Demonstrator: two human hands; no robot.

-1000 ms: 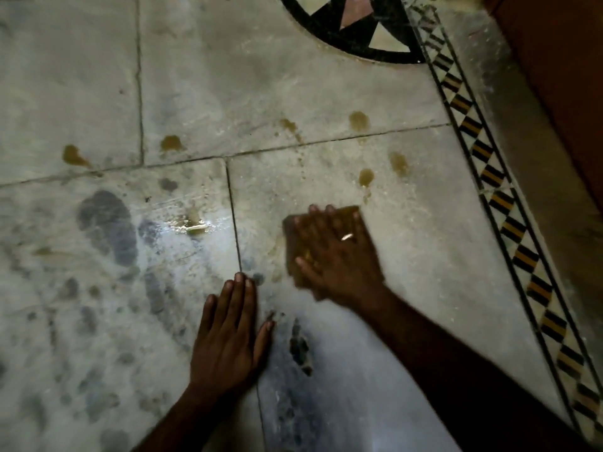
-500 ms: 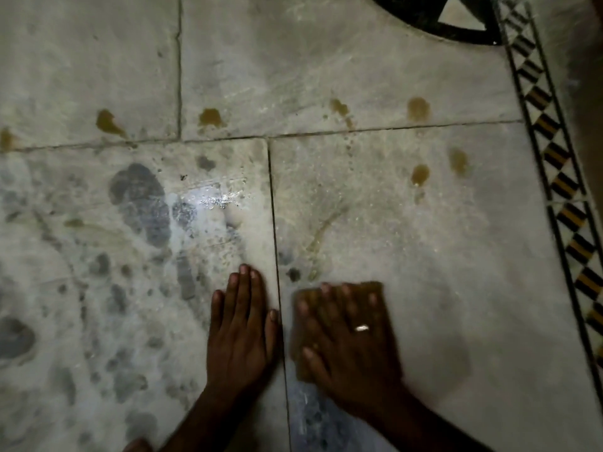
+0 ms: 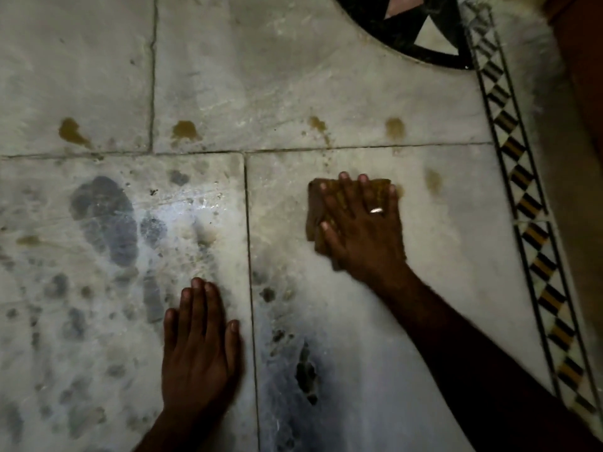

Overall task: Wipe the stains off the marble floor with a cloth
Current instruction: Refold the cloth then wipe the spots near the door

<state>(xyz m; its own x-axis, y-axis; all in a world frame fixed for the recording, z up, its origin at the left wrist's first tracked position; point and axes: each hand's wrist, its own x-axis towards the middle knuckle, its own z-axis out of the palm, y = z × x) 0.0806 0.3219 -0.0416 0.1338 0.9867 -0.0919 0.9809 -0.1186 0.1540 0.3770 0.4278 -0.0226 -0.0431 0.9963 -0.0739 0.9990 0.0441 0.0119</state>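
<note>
The folded brown cloth [image 3: 318, 208] lies flat under the right hand [image 3: 362, 223], whose spread fingers [image 3: 346, 194] press it down, edges peeking past the fingertips. The left hand [image 3: 199, 350] rests flat, fingers together, holding nothing. Brown stains [image 3: 186, 129] dot the marble floor [image 3: 261, 76] beyond the fingers; a patterned inlay border [image 3: 522, 203] runs to the right.

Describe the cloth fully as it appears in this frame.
The cloth is a brown, folded pad, roughly rectangular, lying flat on the marble floor. The right hand presses on it with fingers spread, covering most of it; only its left and top edges show. Its texture is too blurred to judge.
</note>
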